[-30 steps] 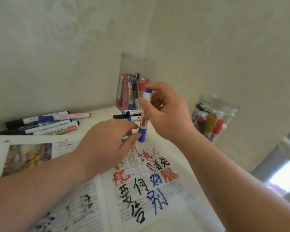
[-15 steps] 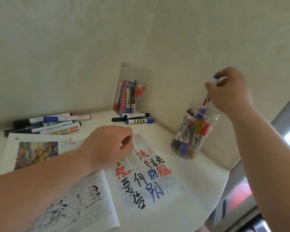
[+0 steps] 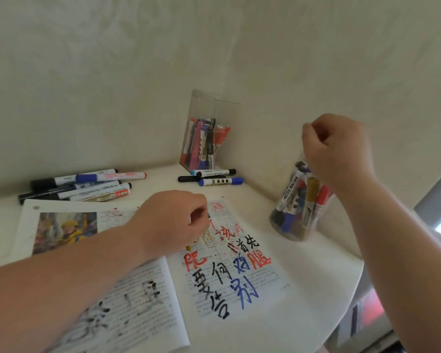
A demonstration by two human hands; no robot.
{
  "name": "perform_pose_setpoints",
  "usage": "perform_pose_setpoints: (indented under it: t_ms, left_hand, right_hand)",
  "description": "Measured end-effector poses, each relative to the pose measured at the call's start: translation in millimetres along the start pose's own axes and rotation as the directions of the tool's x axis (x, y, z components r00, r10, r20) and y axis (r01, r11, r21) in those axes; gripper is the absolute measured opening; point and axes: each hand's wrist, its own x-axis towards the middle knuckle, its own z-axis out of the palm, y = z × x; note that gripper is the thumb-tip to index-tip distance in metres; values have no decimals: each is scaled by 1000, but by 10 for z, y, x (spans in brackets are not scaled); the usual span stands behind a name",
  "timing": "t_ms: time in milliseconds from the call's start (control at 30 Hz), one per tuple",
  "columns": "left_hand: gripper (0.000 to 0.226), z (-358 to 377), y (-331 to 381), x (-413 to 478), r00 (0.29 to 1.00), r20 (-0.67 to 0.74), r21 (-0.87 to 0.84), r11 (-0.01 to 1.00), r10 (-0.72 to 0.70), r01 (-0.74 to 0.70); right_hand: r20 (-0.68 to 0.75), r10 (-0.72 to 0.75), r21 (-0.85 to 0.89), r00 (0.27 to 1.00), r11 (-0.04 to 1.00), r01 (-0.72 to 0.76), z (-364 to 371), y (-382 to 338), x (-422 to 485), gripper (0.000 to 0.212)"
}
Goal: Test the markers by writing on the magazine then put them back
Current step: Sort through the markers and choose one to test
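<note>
The open magazine (image 3: 239,276) lies flat on the white table (image 3: 316,289), pinned by the left hand (image 3: 171,220). Its fingers are curled and any contents are hidden. The right hand (image 3: 339,149) hovers curled over the round jar (image 3: 298,217), apparently returning a marker; its hold cannot be confirmed. Count: two containers, the jar and a square box (image 3: 204,118); three loose markers (image 3: 214,177) beside that box; a marker group (image 3: 82,187) of roughly six at left.

The magazine (image 3: 275,281) lies open and flat at the near middle, its right page covered in big red, black, blue and gold writing. Capped markers (image 3: 87,186) lie heaped at far left. Three loose markers (image 3: 214,177) lie beside a clear square box (image 3: 206,105). Others stand in it and in a round jar (image 3: 285,233) at right.
</note>
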Motion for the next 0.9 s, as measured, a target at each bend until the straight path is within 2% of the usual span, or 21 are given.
perform_pose_setpoints:
  t_ms: [67,167,233,333,433,500,667,900]
  left_hand:
    - [20,-7,-11,3,1000,1,0,1000,-19,19]
    - [23,-13,-25,24,999,17,11,999,-49,49]
    - [22,-7,-32,33,997,33,15,998,-64,63]
    - [27,2,-47,39,997,38,1,998,-65,65]
    - [26,8,-59,53,995,49,-1,996,-88,88]
    - [21,19,-66,64,994,46,-1,995,-99,99]
    - [20,46,-88,75,991,51,-28,992,-121,122]
    - [20,33,-108,104,984,64,-54,984,-166,169]
  right_hand:
    - [12,-105,103,994,989,103,142,-166,-115,23]
    - [278,-205,157,938,974,166,484,-370,-263,14]
    - [484,-173,111,858,984,136,769,-421,-300,15]
    - [663,-38,-28,748,997,76,1174,-388,-275,15]
    - [700,45,-171,713,979,107,1437,-331,-234,30]
    - [702,68,-218,708,968,124,1529,-306,-234,32]
    - [711,50,-167,702,981,100,1664,-226,-290,36]
    - [750,-16,-101,662,985,139,1600,-170,-246,29]
